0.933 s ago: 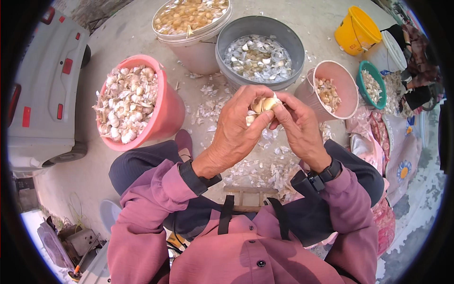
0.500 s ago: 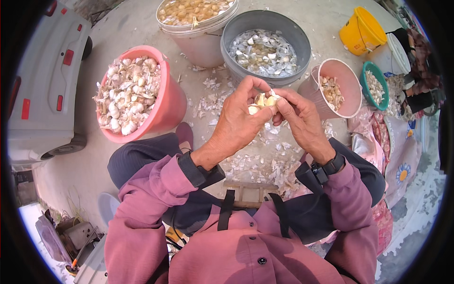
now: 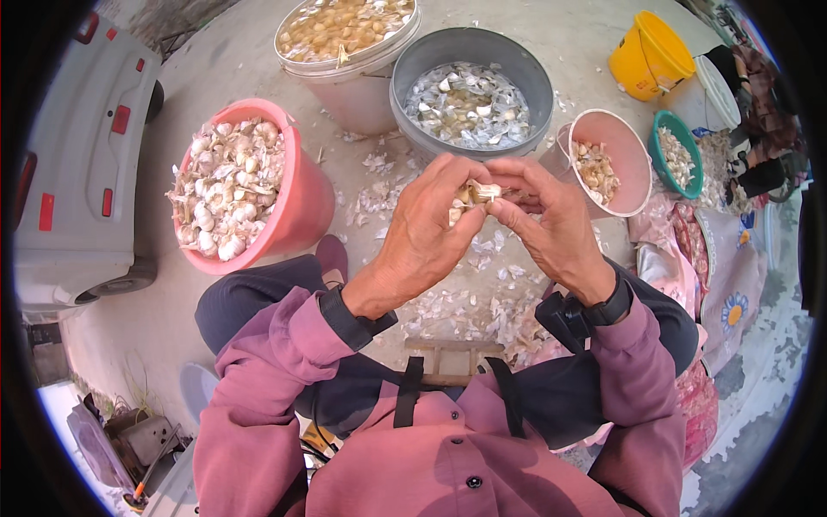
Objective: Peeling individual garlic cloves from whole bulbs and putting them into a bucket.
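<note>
A partly peeled garlic bulb [image 3: 478,195] with pale cloves showing is between my two hands, in front of my chest. My left hand [image 3: 419,234] curls its fingers and thumb around the cloves from the left. From the right, my right hand [image 3: 551,222] is closed on the same bulb, thumb pressed against it; its far fingertips are partly hidden. Just beyond my hands stands a grey tub [image 3: 541,116] of water with floating skins and cloves. A pink bucket [image 3: 312,202] heaped with whole garlic bulbs is at my left.
Farther back is a white bucket [image 3: 357,102] of cloves in liquid. On the right stand a pale pink bucket [image 3: 633,164], a green basin [image 3: 662,155] and a yellow bucket [image 3: 648,62]. Garlic skins [image 3: 448,312] litter the ground. A parked vehicle [image 3: 82,185] is far left; a person sits far right.
My right fingers have shifted from pulling at a clove's top to gripping the bulb's side. The bulb is turned differently. The buckets appear slightly lower and further left in view.
</note>
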Motion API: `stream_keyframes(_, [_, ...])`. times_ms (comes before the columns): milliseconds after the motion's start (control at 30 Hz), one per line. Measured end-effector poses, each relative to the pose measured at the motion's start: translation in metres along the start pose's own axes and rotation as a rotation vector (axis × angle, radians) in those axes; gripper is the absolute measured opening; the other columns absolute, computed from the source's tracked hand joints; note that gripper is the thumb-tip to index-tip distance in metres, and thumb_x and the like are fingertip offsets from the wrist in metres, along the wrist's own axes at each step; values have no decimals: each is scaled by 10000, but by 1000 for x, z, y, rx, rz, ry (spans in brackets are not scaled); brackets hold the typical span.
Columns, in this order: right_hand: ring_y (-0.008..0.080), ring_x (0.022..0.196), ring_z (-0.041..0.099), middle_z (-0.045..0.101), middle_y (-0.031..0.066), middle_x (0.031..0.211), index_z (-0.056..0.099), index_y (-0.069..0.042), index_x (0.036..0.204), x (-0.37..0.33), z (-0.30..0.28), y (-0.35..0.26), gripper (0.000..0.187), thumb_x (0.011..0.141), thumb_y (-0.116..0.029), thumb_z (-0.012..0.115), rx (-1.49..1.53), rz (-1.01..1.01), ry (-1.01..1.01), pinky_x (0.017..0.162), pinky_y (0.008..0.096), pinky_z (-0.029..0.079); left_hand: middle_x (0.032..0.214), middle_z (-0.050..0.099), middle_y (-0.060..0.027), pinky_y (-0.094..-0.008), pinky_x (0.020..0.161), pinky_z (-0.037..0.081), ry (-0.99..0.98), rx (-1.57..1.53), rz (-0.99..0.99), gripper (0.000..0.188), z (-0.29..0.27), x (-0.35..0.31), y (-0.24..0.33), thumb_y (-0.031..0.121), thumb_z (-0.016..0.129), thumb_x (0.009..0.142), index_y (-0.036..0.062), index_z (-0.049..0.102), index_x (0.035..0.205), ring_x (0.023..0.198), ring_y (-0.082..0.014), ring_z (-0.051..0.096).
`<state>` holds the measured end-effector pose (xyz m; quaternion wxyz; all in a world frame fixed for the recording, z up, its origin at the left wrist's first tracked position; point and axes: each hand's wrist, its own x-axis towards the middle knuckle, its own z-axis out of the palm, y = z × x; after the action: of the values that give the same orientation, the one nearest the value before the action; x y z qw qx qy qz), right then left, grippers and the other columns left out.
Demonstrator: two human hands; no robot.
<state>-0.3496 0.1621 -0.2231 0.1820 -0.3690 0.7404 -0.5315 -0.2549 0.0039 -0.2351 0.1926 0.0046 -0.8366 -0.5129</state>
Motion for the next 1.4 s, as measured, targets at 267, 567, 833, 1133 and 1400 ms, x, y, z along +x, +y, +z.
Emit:
stream_keyframes(267, [186, 775, 703, 688, 110, 908, 651, -8, 1077, -6, 1, -8, 232, 857, -68, 694, -25, -86, 57, 669, 290, 538, 822, 544, -51, -285, 597, 418, -30, -1, 35, 232, -5, 8, 3, 43, 670, 780, 34, 545, 976, 688, -135, 528])
stream_keyframes(567, [134, 758, 653, 620, 56, 876, 589, -6, 976, -4, 10, -1, 176, 843, -27, 701, 71, -88, 161, 664, 258, 522, 841, 511, -108, -350, 651, 431, 20, -97, -109, 252, 0, 4, 4, 28, 653, 747, 25, 498, 945, 713, -254, 523])
stream_keyframes(833, [220, 1053, 632, 527, 124, 1175, 518, -26, 1038, -4, 16, 1, 324, 798, 95, 699, 265, -385, 250, 879, 305, 549, 961, 515, -9, -214, 726, 443, 123, -203, -18, 308, -8, 7, 7, -53, 650, 828, 59, 457, 1041, 868, -72, 535])
stream_keyframes(1133, [210, 1010, 641, 587, 140, 1141, 554, -31, 1011, 0, -2, -2, 325, 763, 83, 731, -5, -447, 286, 829, 294, 542, 1069, 641, -61, -216, 672, 491, -48, -785, -324, 299, -25, 9, 11, 45, 688, 850, 64, 532, 1104, 858, -72, 582])
stream_keyframes(1400, [183, 913, 640, 651, 116, 1051, 580, -24, 1007, 3, 1, 2, 324, 741, 55, 749, -84, -417, 321, 739, 261, 529, 1065, 648, -56, -231, 705, 490, -93, -886, -434, 312, -21, 5, 9, 52, 693, 846, 60, 556, 1126, 844, -81, 588])
